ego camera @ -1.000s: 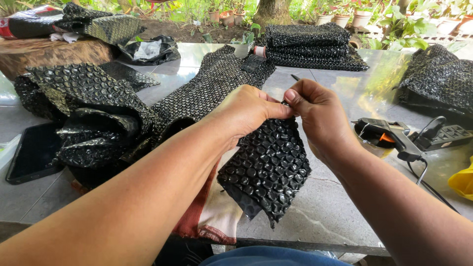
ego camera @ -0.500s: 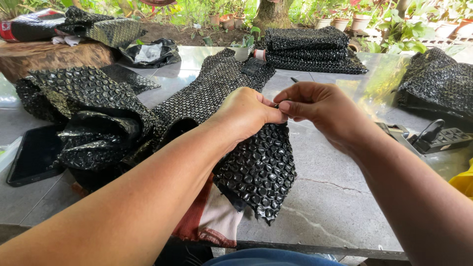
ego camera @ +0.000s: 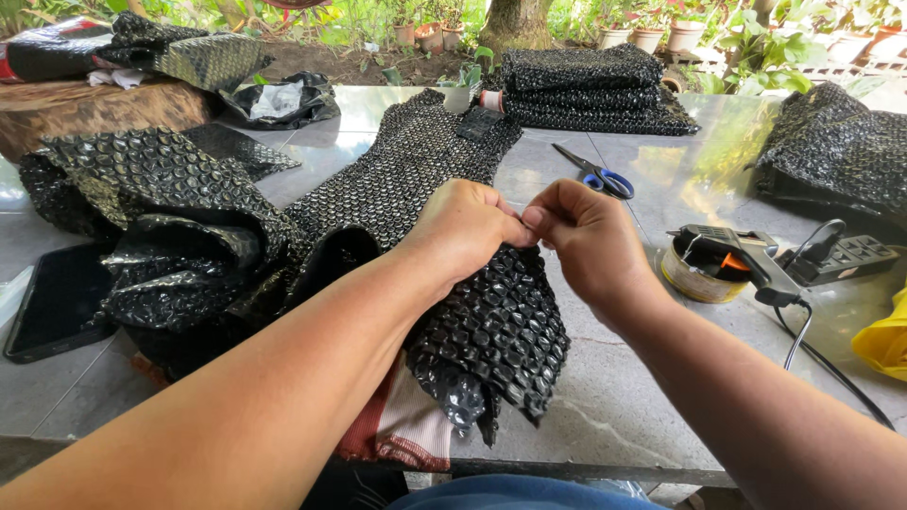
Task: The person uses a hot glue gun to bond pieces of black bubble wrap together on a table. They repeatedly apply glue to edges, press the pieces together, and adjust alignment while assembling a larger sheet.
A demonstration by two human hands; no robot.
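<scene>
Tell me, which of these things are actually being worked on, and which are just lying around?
In hand:
left hand and right hand pinching one edge of the black bubble-wrap piece

Lying about:
scissors
glue gun
folded black stack
dark tablet
power strip

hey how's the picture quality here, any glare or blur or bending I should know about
Head view: even outdoor daylight, soft shadows; sky glare on the glossy table and highlights across the black bubble wrap; wide-lens stretching makes the forearms balloon toward the bottom corners; both the left hand and right hand are sharp, with no noticeable motion blur; the plant pots behind look bright.
</scene>
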